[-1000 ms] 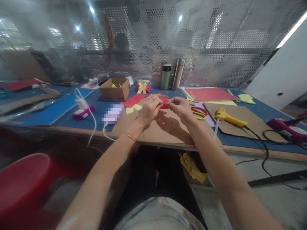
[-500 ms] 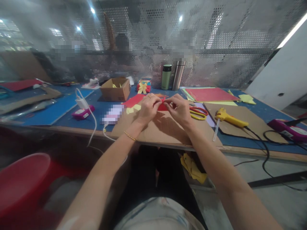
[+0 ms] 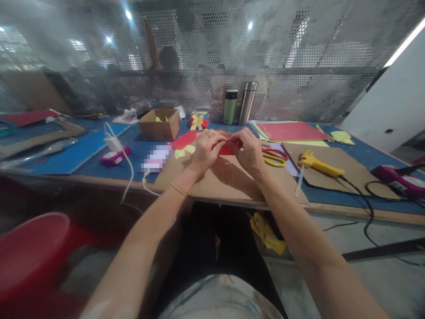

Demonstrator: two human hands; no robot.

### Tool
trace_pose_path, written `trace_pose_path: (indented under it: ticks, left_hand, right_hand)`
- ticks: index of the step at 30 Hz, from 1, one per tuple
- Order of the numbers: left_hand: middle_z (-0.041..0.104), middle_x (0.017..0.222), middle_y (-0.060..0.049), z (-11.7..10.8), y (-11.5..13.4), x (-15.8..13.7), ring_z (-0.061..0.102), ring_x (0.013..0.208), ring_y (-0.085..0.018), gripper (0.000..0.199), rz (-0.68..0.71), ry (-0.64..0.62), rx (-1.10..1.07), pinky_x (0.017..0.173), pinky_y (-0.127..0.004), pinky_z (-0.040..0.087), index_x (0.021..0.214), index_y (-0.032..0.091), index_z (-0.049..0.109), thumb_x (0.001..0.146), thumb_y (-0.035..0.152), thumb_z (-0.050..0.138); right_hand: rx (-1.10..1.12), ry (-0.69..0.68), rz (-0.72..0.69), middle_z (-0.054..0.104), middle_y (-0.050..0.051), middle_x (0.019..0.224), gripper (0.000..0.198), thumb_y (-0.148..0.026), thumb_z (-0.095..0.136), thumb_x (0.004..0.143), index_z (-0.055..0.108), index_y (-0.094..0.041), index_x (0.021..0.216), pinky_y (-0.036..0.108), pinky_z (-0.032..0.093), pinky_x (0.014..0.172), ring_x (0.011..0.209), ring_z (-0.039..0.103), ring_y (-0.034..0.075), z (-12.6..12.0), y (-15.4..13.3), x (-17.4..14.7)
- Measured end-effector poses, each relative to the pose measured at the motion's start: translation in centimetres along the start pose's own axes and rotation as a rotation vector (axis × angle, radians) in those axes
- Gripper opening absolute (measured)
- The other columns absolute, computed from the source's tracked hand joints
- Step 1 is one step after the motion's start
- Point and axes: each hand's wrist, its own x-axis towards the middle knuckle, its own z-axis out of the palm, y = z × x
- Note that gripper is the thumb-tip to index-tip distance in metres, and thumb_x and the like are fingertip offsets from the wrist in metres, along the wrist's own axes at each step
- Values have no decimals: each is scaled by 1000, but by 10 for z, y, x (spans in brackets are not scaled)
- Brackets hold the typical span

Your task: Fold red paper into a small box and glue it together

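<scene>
Above the cardboard sheet (image 3: 229, 179), my left hand (image 3: 207, 148) and my right hand (image 3: 249, 150) meet with fingers pinched on a small piece of red paper (image 3: 229, 142). Most of that piece is hidden behind my fingers. More red paper (image 3: 227, 151) lies just under and behind them. Left of my left hand are a red paper sheet (image 3: 186, 139) and pale yellow paper pieces (image 3: 185, 151). Scissors with red and yellow handles (image 3: 275, 157) lie close to the right of my right hand.
A yellow glue gun (image 3: 320, 165) rests on cardboard at the right, its cable trailing over the table edge. Behind stand a cardboard box (image 3: 160, 128), a green flask (image 3: 230, 107) and a steel flask (image 3: 247, 104). Purple power strips (image 3: 114, 156) and cables flank the workspace.
My right hand has shifted slightly left and its fingers have curled further over the red paper. My left hand has stayed almost in place, pinching.
</scene>
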Motion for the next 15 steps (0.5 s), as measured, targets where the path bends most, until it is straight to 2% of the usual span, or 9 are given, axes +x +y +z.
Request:
trace_pose_path:
  ticks: [4, 8, 10, 15]
  left_hand:
    - [78, 97, -6, -2, 2, 1, 69, 101, -24, 18, 29, 84, -65, 98, -47, 49, 102, 25, 77, 106, 36, 63]
    - [80, 97, -5, -4, 5, 3, 71, 97, -21, 17, 70, 169, -173, 93, -43, 52, 102, 25, 77, 106, 34, 63]
    - [81, 99, -4, -5, 7, 4, 72, 97, -20, 16, 63, 186, -252, 92, -40, 54, 102, 25, 77, 106, 32, 63]
    - [80, 100, -5, -8, 9, 4, 73, 95, -19, 15, -40, 148, -353, 90, -37, 58, 101, 24, 77, 104, 32, 65]
  right_hand:
    - [9, 97, 2, 64, 5, 92, 21, -44, 58, 104, 64, -24, 98, 38, 46, 75, 80, 58, 22, 1, 2, 3]
    - [-46, 137, -71, 68, 10, 108, 21, -42, 61, 103, 71, -25, 111, 45, 48, 88, 101, 61, 28, -1, -1, 7]
    - [-49, 144, -95, 69, 10, 110, 18, -38, 62, 103, 74, -27, 109, 47, 46, 92, 105, 61, 29, -3, -4, 8]
    - [-38, 117, -65, 72, 8, 100, 16, -34, 61, 102, 75, -27, 98, 48, 45, 93, 98, 63, 27, -7, -12, 10]
